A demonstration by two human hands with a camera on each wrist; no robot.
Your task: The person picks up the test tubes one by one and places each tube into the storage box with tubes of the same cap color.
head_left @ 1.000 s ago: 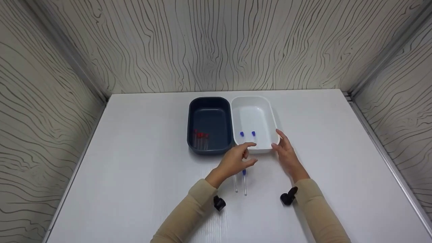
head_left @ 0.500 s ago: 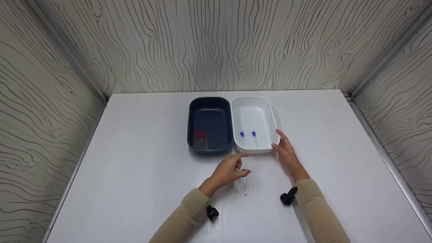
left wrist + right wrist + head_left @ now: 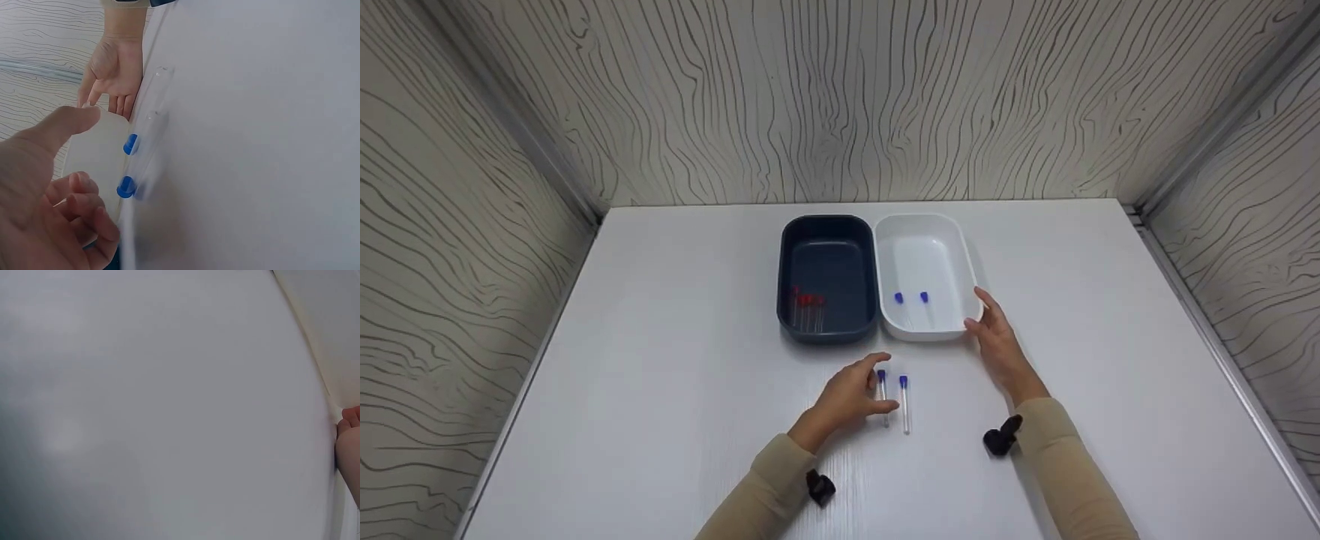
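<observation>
Left hand (image 3: 844, 394) isn't gripping anything: thumb and index spread apart, other fingers bent in. Probably spaced like that because the thing between them is so skinny.

Going left to right, just past that hand there's a navy tray (image 3: 832, 262) with a bunch of red-capped tubes (image 3: 808, 301) in the end nearest the hand. Right in the gap between thumb and index is one blue-capped tube (image 3: 883, 390), flat on the table (image 3: 660, 337), and a second tube (image 3: 906, 405), same blue cap, lies just beyond the thumb tip, roughly parallel. Both caps point away from the person, which I'd guess makes them handy to reach.

Further out is the white tray (image 3: 919, 259), snug against the navy one, with two blue-capped ones (image 3: 911, 298) inside. So the trays are split by cap colour. The right hand (image 3: 1003, 352) holds its near right corner, thumb and fingers around the rim, likely just to steady it.

The left wrist view shows what the head view hides: the curled fingers from the palm side, with no fingertip visibly on either loose tube. The right wrist view is mostly pale blur plus a bit of hand, so can't tell much there.
</observation>
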